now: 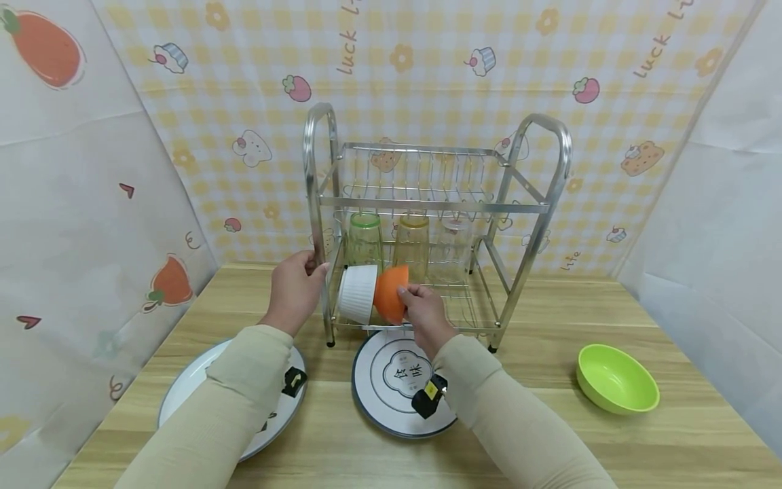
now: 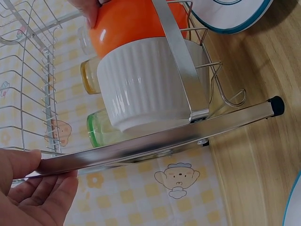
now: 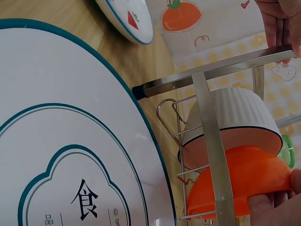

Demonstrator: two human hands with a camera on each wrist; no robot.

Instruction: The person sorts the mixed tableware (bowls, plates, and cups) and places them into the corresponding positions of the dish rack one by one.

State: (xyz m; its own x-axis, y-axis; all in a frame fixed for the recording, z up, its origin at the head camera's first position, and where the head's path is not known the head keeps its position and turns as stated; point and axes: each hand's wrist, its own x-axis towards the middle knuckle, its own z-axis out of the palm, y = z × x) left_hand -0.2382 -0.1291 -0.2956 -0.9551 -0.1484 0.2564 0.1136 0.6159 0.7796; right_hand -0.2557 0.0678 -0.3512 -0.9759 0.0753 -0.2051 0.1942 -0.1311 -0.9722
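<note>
A two-tier metal dish rack (image 1: 434,204) stands on the table. My left hand (image 1: 296,288) grips its left front post, thumb on one side and fingers on the other in the left wrist view. On the lower tier a white ribbed bowl (image 1: 357,293) lies tipped on its side. Beside it, an orange bowl (image 1: 389,295) stands on edge, its base toward the white bowl's opening. My right hand (image 1: 427,316) pinches the orange bowl by its right-hand rim. Behind the bowls are a green glass (image 1: 364,238), a yellow glass (image 1: 412,244) and a clear glass (image 1: 452,248), all upside down.
A white plate with a dark blue rim (image 1: 375,390) lies in front of the rack, partly beneath my right forearm. Another white plate (image 1: 189,387) sits under my left forearm. At the right rests a lime-green bowl (image 1: 617,380). A patterned cloth (image 1: 427,61) hangs behind the rack.
</note>
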